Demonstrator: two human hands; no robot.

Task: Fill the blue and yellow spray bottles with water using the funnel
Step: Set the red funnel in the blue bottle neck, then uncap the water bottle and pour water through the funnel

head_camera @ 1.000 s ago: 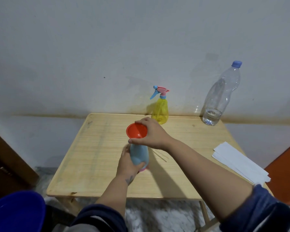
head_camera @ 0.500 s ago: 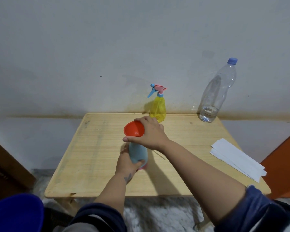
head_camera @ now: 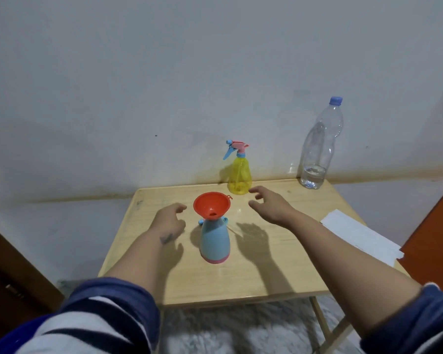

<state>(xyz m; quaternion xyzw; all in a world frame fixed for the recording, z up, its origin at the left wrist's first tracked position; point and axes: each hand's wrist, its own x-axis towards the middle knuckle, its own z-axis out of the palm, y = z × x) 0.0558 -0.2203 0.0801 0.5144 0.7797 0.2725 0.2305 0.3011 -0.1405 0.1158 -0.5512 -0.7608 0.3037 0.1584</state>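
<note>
Blue plastic spray bottle (head_camera: 214,242), pink-based and with its head off, stands upright near the middle of the pale wooden table (head_camera: 279,277), and an orange plastic funnel (head_camera: 212,205) sits in its neck, so the mouth is ready to take water. Your left hand (head_camera: 168,217) hovers just left of the funnel with fingers loosely curled, holding nothing; your right hand (head_camera: 270,203) hangs to the right and a little farther back, fingers spread wide, also empty. Neither touches the bottle or funnel, which looks steady enough to stand unaided. A small blue piece shows behind the neck, too hidden to identify.

At the far edge against the wall stands the yellow translucent spray bottle (head_camera: 239,178), its pink and blue trigger head on. Far right is the clear plastic water bottle (head_camera: 320,146) with a blue cap, only a little water in its bottom. White sheets of paper (head_camera: 361,236) lie on the right edge.

I judge your right hand is heading for that water bottle. Uncap it first, then pour slowly: the funnel is top-heavy and merely resting in place
</note>
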